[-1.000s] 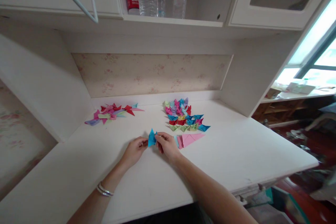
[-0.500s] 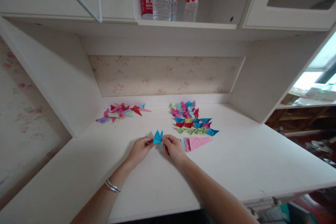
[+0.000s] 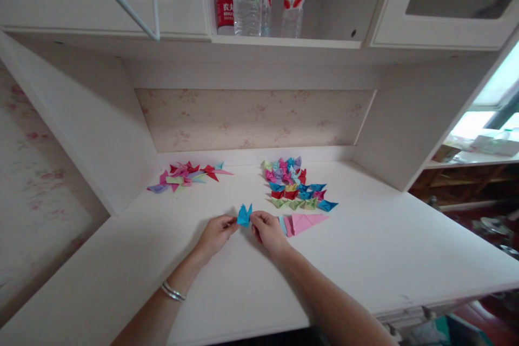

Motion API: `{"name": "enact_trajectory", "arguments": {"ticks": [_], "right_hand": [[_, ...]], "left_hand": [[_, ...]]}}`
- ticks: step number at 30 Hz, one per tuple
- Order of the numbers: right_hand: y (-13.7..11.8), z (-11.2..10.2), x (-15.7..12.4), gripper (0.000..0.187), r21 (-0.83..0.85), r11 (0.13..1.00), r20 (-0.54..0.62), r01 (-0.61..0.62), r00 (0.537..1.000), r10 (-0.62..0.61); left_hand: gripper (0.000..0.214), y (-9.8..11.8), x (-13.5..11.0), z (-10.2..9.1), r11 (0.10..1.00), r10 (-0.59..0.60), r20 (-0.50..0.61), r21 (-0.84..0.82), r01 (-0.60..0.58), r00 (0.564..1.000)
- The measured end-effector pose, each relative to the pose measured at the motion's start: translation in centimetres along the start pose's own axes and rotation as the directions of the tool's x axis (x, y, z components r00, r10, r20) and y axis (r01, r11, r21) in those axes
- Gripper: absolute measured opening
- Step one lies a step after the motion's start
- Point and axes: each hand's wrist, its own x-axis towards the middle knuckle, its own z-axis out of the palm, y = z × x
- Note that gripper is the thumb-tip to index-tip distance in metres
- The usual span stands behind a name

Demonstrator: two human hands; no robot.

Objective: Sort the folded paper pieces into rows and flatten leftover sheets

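A small blue origami paper piece, with two points sticking up, is held just above the desk between both hands. My left hand pinches its left edge, fingers closed. On the opposite edge, my right hand grips it between thumb and fingers. Pink folded paper lies flat right beside my right hand, with a light-blue sheet partly showing at its left end. Beyond that, several folded paper pieces in green, blue, red and yellow stand in rows.
A heap of colourful folded paper lies at the back left of the white desk. Another pile of folded pieces sits behind the rows. Overhead, a shelf holds plastic bottles and a red-white can. A white cable hangs at the upper left.
Both hands keep their hold on the blue paper piece, which has barely shifted. The whole view has tilted slightly, so the shelf appears a little lower.
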Motion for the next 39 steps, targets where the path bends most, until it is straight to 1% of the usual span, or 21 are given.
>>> {"name": "enact_trajectory", "arguments": {"ticks": [4, 10, 16, 21, 24, 28, 33, 39], "right_hand": [[0.0, 0.0, 0.0, 0.03, -0.008, 1.0, -0.01, 0.0, 1.0, 0.0], [0.3, 0.1, 0.1, 0.032, -0.047, 0.999, 0.024, 0.027, 0.999, -0.026], [1.1, 0.0, 0.3, 0.03, -0.092, 0.994, 0.01, 0.059, 0.998, -0.058], [0.7, -0.2, 0.1, 0.028, -0.123, 0.987, 0.018, 0.104, 0.995, -0.103], [0.5, -0.2, 0.0, 0.026, -0.143, 0.981, -0.006, 0.128, 0.992, -0.13], [0.4, 0.0, 0.1, 0.024, -0.112, 0.988, -0.024, 0.11, 0.993, -0.114], [0.2, 0.1, 0.2, 0.034, -0.061, 0.996, -0.015, 0.068, 0.998, -0.069], [0.6, 0.0, 0.2, 0.032, -0.052, 0.996, -0.029, 0.075, 0.997, -0.076]], "left_hand": [[0.035, 0.2, -0.1, 0.0, 1.0, -0.023, 0.011, -0.011, 0.023, 1.0], [0.044, 0.8, -0.3, -0.1, 0.996, -0.081, -0.032, -0.051, 0.079, 0.996], [0.043, 1.2, -0.4, -0.1, 0.995, -0.086, -0.012, -0.058, 0.086, 0.996], [0.044, 1.0, -0.4, 0.0, 0.995, -0.086, -0.006, -0.059, 0.086, 0.996], [0.043, 0.6, -0.3, -0.1, 0.994, -0.086, 0.002, -0.06, 0.086, 0.996], [0.041, 0.2, -0.2, -0.2, 0.995, -0.081, 0.006, -0.065, 0.081, 0.997], [0.042, 0.2, -0.2, -0.2, 0.993, -0.086, 0.024, -0.078, 0.088, 0.996], [0.043, 0.2, -0.2, -0.2, 0.992, -0.101, 0.026, -0.069, 0.103, 0.994]]}}
